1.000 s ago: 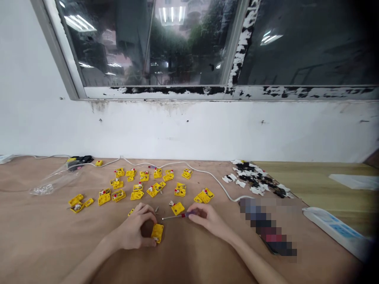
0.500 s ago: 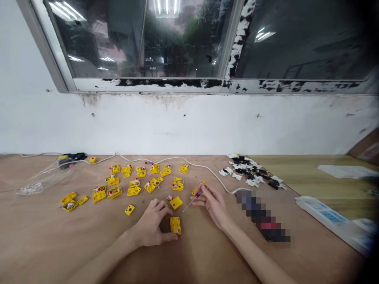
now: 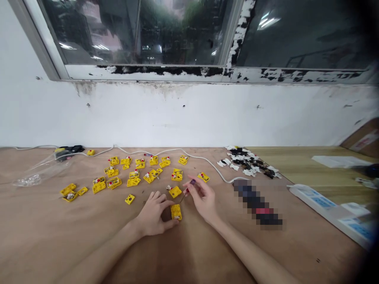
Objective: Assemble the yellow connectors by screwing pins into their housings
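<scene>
My left hand (image 3: pixel 154 215) grips a small yellow plastic case half (image 3: pixel 176 212) by its edges, thumb at the near side and fingers at the far side. The case lies on the table with its hollow inside facing up. Between thumb and fingers, my right hand (image 3: pixel 204 199) holds a screwdriver (image 3: pixel 187 190) with a purple and red handle. Its thin shaft slants down to the left, and the tip is at or near the far right corner of the case; contact is unclear. Just beyond lies another yellow case piece (image 3: pixel 175 192) beside a small white part (image 3: pixel 168 187).
Several opened yellow cases (image 3: pixel 114 183) with red and white parts spread across the table's left and middle. A white cable (image 3: pixel 207 159) runs behind them. At right are black and white pieces (image 3: pixel 251 161), a blurred-out dark object (image 3: pixel 257 203) and a power strip (image 3: pixel 328 209). A clear bag (image 3: pixel 41 171) lies left.
My right hand has moved left, bringing the screwdriver from beside the case to its far corner, the shaft now steeper. My left hand keeps hold of the case. The view has tilted down slightly.
</scene>
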A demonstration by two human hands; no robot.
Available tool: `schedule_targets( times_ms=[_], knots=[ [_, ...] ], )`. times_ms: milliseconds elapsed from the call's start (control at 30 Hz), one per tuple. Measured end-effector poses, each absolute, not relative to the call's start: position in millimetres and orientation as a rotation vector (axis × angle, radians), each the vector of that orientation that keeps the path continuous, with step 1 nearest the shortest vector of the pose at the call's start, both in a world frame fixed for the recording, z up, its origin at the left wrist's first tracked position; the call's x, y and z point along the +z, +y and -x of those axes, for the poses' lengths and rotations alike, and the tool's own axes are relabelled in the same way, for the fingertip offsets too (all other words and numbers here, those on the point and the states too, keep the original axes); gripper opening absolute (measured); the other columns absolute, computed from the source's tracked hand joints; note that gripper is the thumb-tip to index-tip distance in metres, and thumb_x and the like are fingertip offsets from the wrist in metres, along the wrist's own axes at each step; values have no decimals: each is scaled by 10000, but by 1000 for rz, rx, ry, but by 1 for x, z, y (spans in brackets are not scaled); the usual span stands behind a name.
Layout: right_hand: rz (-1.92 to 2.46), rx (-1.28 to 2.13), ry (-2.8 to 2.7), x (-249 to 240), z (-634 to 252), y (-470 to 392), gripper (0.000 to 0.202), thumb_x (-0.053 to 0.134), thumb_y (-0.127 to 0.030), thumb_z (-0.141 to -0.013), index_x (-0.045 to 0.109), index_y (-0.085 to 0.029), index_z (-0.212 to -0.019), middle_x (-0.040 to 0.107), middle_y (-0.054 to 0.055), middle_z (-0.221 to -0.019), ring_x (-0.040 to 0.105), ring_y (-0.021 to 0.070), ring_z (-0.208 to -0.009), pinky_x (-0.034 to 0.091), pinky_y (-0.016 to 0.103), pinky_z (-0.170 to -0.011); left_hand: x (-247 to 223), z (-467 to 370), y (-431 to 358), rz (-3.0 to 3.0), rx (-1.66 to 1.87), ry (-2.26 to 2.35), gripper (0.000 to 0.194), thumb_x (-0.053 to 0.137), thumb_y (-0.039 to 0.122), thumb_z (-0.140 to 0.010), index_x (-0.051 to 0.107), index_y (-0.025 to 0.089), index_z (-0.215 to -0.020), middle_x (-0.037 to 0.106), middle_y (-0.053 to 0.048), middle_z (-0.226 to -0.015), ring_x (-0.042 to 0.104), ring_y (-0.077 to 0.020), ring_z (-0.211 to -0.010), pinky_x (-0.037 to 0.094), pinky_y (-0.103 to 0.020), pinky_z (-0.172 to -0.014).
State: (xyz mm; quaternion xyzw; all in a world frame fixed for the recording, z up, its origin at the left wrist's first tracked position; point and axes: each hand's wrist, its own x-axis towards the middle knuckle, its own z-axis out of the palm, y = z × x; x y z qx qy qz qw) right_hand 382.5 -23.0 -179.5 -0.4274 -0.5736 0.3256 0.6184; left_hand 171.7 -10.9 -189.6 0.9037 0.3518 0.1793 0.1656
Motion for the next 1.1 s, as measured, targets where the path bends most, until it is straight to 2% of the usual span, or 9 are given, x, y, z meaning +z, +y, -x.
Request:
schedule_targets(
  times_ms=[200,467,600,700,733,800,867,967,1100],
  knots=[
    [936,813,-1256,-178,-379,-30,321,637,-406,-928,575,-232,-1191,713,57,-904,684,179,-671,585,329,-644,-189,-170,-10,-2575,512,1015,592,723,601,-740,644,271,-1226,619,-63,-1028,488,-269,-982,353,-428,-876],
    [953,812,-1295,-177,-371,-40,303,644,-451,-914,602,-238,-1125,704,50,-872,685,193,-664,587,346,-634,-189,-168,-10,-2564,509,1034,523,728,613,-748,690,278,-1147,609,-52,-976,491,-252,-958,337,-414,-864],
    [971,790,-1406,-182,-370,-42,297,616,-438,-937,618,-235,-1154,710,57,-908,691,190,-694,580,336,-674,-188,-167,-10,-2596,499,1031,621,721,686,-718,680,294,-1197,609,-55,-970,492,-259,-957,340,-409,-862],
    [1011,612,-1480,-179,-377,-41,259,566,-398,-972,622,-232,-1163,692,54,-922,683,179,-711,561,332,-715,-179,-153,-1,-2613,564,1000,723,734,688,-698,621,287,-1289,608,-56,-989,504,-260,-961,352,-402,-867],
    [1036,524,-1507,-175,-380,-41,252,532,-383,-989,620,-228,-1168,682,57,-929,678,179,-727,551,334,-730,-175,-146,4,-2604,606,1009,667,717,634,-749,607,278,-1301,607,-55,-983,508,-251,-950,357,-394,-860],
    [1121,364,-1593,-166,-387,-41,261,461,-358,-1014,618,-222,-1173,664,72,-963,660,186,-777,528,336,-743,-169,-127,16,-2567,704,1068,377,601,415,-887,642,241,-1220,608,-48,-911,513,-215,-874,363,-369,-824],
    [1240,278,-1744,-157,-393,-43,267,449,-360,-1011,626,-219,-1154,657,89,-1006,642,205,-852,503,337,-760,-166,-110,28,-2586,721,1097,253,569,277,-859,689,218,-1074,602,-27,-813,512,-191,-800,360,-362,-814],
    [1429,267,-1994,-151,-393,-48,298,560,-469,-947,636,-232,-1111,661,60,-973,638,213,-854,466,333,-749,-167,-96,38,-2661,611,1050,175,571,221,-804,718,225,-900,595,0,-713,523,-169,-740,343,-367,-821],
    [1658,318,-2200,-158,-385,-52,510,656,-707,-785,673,-262,-1033,650,29,-986,649,220,-804,414,322,-681,-172,-100,35,-2696,543,983,176,582,256,-834,734,240,-921,613,-7,-718,538,-170,-751,341,-370,-817]
  ],
)
